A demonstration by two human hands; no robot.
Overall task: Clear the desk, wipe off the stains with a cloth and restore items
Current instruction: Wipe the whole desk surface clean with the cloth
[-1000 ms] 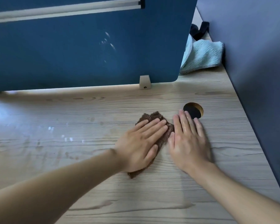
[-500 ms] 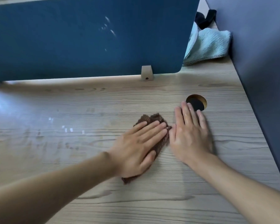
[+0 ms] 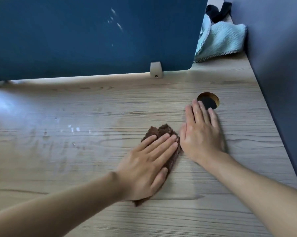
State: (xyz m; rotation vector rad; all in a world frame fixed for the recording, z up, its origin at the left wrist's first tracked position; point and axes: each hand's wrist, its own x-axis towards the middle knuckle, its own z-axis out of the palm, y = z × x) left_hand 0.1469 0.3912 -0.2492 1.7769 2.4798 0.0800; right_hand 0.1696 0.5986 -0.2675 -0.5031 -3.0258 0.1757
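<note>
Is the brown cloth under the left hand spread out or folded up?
Folded up: the brown cloth is a small crumpled pad, barely wider than the flat left hand pressing it on the desk.

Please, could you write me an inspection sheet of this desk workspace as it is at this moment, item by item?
Surface: wooden desk, streaky smears on its left half.
Job's things: brown cloth, flat on the desk under the left hand.
Clutter: light blue towel and a dark item at the far right corner.
Grippers: left hand pressed flat on the cloth; right hand flat on the desk beside it.
Cables: nothing seen; round cable hole by the right fingertips.
Surroundings: blue divider panel with white marks; grey side wall.
</note>
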